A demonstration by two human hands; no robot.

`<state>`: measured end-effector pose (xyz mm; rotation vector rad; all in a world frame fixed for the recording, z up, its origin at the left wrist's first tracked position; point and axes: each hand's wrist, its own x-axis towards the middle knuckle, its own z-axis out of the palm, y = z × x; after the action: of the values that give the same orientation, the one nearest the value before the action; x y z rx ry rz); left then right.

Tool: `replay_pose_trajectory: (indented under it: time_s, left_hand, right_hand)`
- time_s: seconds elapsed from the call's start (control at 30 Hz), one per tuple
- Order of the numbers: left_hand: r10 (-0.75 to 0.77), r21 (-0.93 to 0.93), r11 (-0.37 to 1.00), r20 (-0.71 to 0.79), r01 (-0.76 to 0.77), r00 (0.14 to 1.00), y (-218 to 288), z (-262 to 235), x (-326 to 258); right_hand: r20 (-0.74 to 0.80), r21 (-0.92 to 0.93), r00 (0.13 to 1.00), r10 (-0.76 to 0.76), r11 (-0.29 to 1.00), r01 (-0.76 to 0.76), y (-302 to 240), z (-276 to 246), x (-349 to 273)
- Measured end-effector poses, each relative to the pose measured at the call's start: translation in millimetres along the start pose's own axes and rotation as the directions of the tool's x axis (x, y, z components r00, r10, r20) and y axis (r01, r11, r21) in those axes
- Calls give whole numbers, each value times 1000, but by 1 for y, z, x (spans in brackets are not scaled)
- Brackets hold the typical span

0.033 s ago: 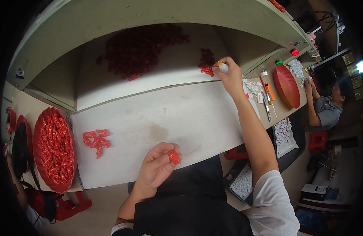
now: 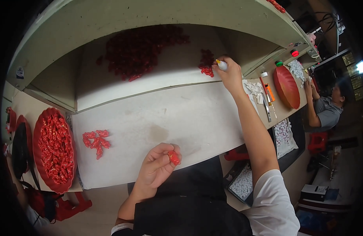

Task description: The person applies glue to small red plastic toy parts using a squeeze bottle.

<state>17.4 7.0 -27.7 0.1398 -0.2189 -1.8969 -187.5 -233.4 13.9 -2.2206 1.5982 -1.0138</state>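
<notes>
Near the front edge of the white work surface, my left hand (image 2: 157,165) is closed on a small glossy red figurine (image 2: 174,157) with gold marks, pinched between thumb and fingers. At the far right, my right hand (image 2: 230,77) grips a small white squeeze bottle (image 2: 222,65) with a yellow tip. Beside its fingertips lies a small cluster of red pieces (image 2: 206,70) under the shelf; whether the fingers touch them I cannot tell. On the left of the white paper (image 2: 122,157), several red figurines (image 2: 96,141) lie in a loose group.
A large dark heap of red pieces (image 2: 138,51) lies under the overhanging shelf (image 2: 162,15). Left stands a red scalloped tray (image 2: 36,157) full of red figurines. Tubes and tools, including an orange tube (image 2: 270,93), and a red tray (image 2: 287,88) are right. A person (image 2: 327,108) sits beyond.
My right hand has shifted very slightly, with the bottle tilting a little. My left hand and the figurine stay where they were.
</notes>
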Motion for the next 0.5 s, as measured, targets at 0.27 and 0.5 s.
replay_pose_trajectory:
  time_s: [0.27,0.5]
  left_hand:
    - [0,-11,1000,6,0,1000,-1,0,3]
    - [14,-15,1000,14,-14,1000,-3,1,1]
  right_hand:
    - [263,-128,918,-295,933,336,3,17,42]
    - [436,402,895,95,869,-289,-25,-5,17]
